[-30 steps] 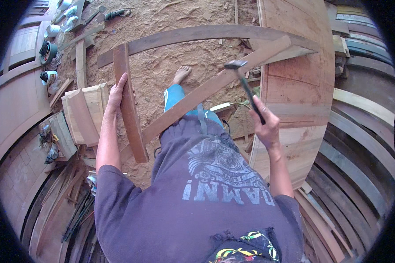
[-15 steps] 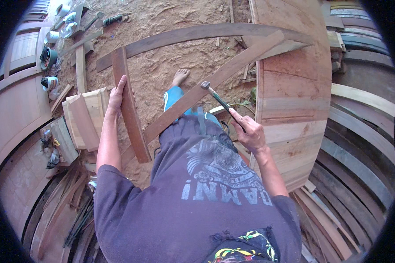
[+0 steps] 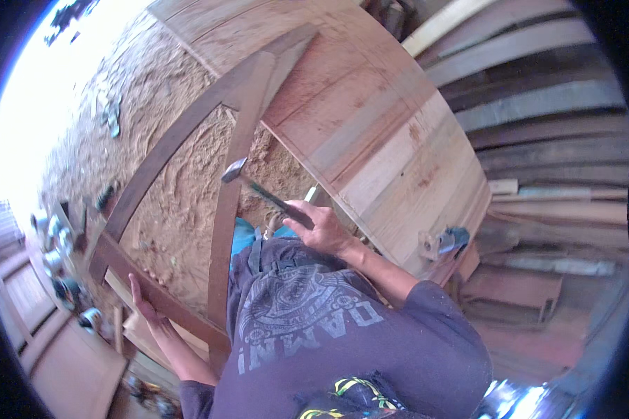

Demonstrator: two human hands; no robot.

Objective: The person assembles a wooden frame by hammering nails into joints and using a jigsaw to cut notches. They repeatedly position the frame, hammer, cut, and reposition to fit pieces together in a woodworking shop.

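Clamping fingers round hammer (image 3: pixel 271 198) at centre: right hand (image 3: pixel 321 229) | left hand (image 3: pixel 149 309), lower left, clasping wooden frame (image 3: pixel 143 281) left of centre, other fingers hidden, thumb extended | hammer head (image 3: pixel 234 170) overlaps frame's slat (image 3: pixel 221 234) | panel (image 3: pixel 377 112) upper centre, planks (image 3: pixel 538 136) along right edge

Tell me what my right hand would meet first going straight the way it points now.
Probably the long wooden slat: your right hand points up-left, holding the hammer, whose head overlaps that slat in view. Depth is unclear, so I can't tell whether they touch.
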